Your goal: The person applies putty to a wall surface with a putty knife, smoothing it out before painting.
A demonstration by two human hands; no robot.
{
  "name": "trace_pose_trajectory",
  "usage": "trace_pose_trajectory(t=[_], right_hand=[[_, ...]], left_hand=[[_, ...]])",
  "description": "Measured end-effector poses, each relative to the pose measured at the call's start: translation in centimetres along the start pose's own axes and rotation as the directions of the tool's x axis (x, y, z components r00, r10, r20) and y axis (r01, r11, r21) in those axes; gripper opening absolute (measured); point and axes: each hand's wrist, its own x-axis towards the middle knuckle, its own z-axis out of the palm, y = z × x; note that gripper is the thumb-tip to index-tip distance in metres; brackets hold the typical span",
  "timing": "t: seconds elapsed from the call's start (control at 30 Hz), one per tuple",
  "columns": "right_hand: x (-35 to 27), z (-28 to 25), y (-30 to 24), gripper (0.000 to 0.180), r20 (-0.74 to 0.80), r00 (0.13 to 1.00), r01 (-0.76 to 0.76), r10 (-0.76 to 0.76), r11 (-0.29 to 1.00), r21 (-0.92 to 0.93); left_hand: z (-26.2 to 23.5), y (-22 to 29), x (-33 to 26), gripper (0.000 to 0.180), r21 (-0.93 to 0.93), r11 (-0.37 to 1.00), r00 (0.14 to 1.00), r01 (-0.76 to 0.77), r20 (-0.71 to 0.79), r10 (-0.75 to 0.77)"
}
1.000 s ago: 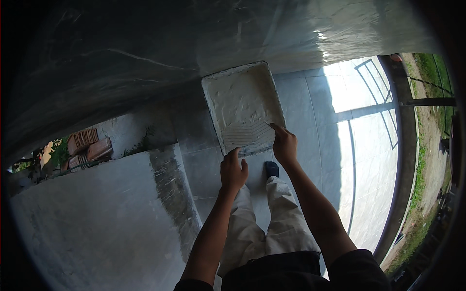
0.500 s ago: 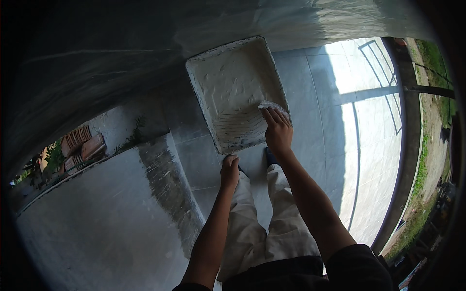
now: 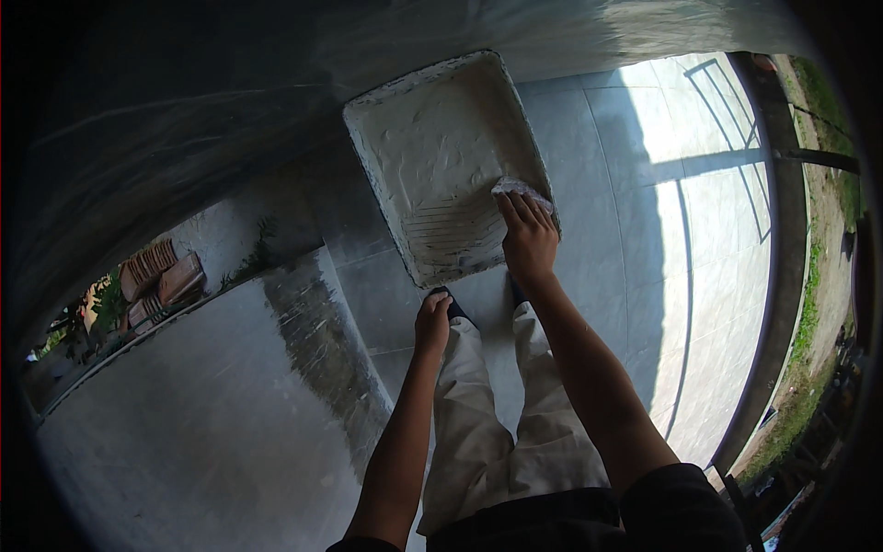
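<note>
Tiled floor (image 3: 589,221) | tray (image 3: 365,152) beneath right grip (image 3: 531,241), closed around whitish object (image 3: 515,187) | left grip (image 3: 430,324): can't tell

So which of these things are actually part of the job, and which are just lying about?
Part of the job:
- Shallow tray with ridges
- Pale, paint-like substance in it
- Pale wad in the right hand; material unclear
- Left hand, near the tray's near end

Apparently just about:
- Stacked reddish tile-like pieces
- Green plant
</note>
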Motion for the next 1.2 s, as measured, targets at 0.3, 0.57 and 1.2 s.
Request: trace_pose_trajectory(t=[0.3, 0.57, 1.2], right_hand=[[-0.1, 0.6, -0.4, 0.035, 0.086, 0.995, 0.048, -0.043, 0.997, -0.053], [-0.9, 0.1, -0.9, 0.031, 0.199, 0.974, 0.136, -0.108, 0.981, -0.135], [2.8, -4.8, -3.9, 0.027, 0.766, 0.609, -0.792, 0.204, 0.117, 0.599]], left_hand=[[0.9, 2.9, -1.4, 0.060, -0.616, 0.763, 0.978, 0.197, 0.073, -0.194], [0.7, 5.4, -1.6, 0.066, -0.884, 0.390, 0.964, 0.258, 0.207, -0.170], [-2.2, 4.2, -4.4, 0.072, -0.777, 0.623, 0.970, -0.085, -0.208, -0.127]])
